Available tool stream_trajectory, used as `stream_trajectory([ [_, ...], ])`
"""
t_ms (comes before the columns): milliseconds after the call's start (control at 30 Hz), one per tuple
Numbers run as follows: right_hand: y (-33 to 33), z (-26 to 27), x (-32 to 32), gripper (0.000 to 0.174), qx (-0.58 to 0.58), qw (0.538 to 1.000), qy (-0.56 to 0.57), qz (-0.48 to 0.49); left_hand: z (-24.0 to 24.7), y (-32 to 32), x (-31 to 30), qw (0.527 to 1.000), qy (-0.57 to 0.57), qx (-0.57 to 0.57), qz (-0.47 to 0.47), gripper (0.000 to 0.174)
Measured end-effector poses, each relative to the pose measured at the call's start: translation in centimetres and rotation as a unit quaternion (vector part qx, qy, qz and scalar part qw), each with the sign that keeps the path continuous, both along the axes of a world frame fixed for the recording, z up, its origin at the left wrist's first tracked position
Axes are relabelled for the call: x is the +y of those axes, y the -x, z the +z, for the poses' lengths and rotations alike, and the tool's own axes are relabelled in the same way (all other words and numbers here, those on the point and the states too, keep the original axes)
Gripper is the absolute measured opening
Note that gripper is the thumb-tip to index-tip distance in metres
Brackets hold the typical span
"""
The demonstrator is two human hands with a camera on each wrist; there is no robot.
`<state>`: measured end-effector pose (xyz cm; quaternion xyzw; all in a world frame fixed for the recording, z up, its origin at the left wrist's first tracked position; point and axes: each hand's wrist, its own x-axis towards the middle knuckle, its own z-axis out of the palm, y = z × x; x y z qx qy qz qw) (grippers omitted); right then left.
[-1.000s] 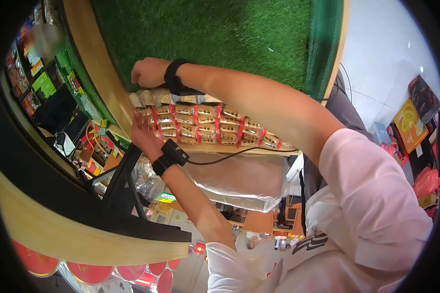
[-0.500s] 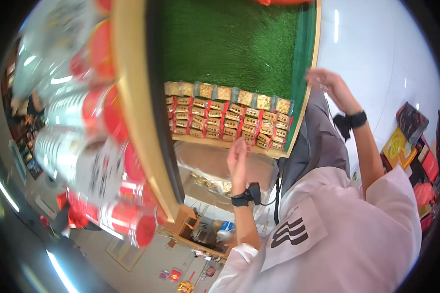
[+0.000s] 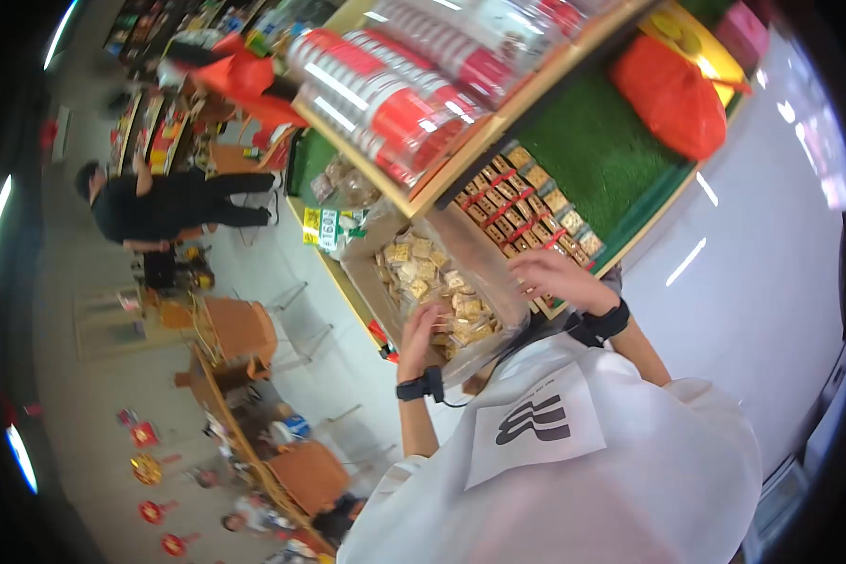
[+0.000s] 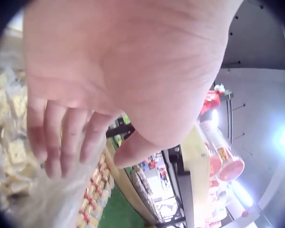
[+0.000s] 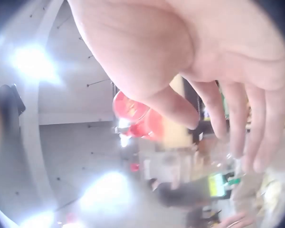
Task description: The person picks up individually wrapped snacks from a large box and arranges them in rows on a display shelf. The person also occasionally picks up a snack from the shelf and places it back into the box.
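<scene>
An open carton, lined with clear plastic, stands in front of the person, filled with small, wrapped, pale square snacks. At its near left side, the left hand reaches over the snacks. Its fingers are loosely extended in the left wrist view, overlapping the plastic liner, with nothing in them. The right hand hovers by the carton's right side, close to rows of red-banded snack packs. In the right wrist view its fingers hang relaxed, holding nothing.
Green turf covers the display stand beyond the packs. A red bag lies at its far end. Above the carton, a wooden shelf carries red-lidded jars. A price sign stands left, with a person in black farther off.
The head view has swung, bringing the carton's contents into sight. Both hands have moved from the snack rows and stand's edge to the carton.
</scene>
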<state>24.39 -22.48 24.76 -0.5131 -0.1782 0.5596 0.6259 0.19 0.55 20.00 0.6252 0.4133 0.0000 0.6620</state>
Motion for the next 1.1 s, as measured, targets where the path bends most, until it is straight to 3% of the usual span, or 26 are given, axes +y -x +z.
stream_trajectory([
  [67,1.8,2.9,3.1,0.033,0.026,0.995,-0.037,0.092,0.3,2.8,1.6,0.996,-0.081,-0.032,0.026,0.034],
  [200,5.3,4.8,9.9,0.039,0.005,0.986,0.002,0.166,-0.2,7.6,4.5,0.969,-0.091,-0.078,0.218,0.031],
  [367,10.4,-2.8,17.2,0.042,-0.017,0.979,0.121,0.161,-4.5,9.5,4.7,0.96,-0.021,-0.099,0.262,0.029],
  [467,12.0,-6.2,19.1,0.031,-0.059,0.964,0.17,0.193,-8.3,9.2,3.8,0.947,0.014,-0.127,0.296,0.026],
  [567,12.0,-11.8,20.6,0.021,-0.005,0.946,0.231,0.226,-10.2,8.5,2.6,0.938,0.006,-0.141,0.318,0.024],
  [667,12.0,-13.2,20.9,0.02,0.032,0.941,0.287,0.174,-15.6,8.9,2.6,0.928,0.043,-0.144,0.341,0.023],
  [700,11.8,-13.5,20.9,0.057,-0.013,0.928,0.296,0.226,-15.2,8.7,2.2,0.925,0.055,-0.114,0.358,0.024],
  [900,10.7,-22.0,20.7,0.054,0.033,0.916,0.326,0.232,-17.2,8.4,2.5,0.941,-0.006,-0.017,0.338,0.029],
  [1000,10.9,-22.4,20.9,0.039,0.012,0.91,0.346,0.231,-19.6,8.5,3.1,0.94,-0.021,-0.003,0.34,0.038],
  [1100,10.9,-24.6,20.9,0.024,0.019,0.904,0.358,0.233,-19.9,8.9,3.4,0.956,-0.066,0.082,0.273,0.042],
])
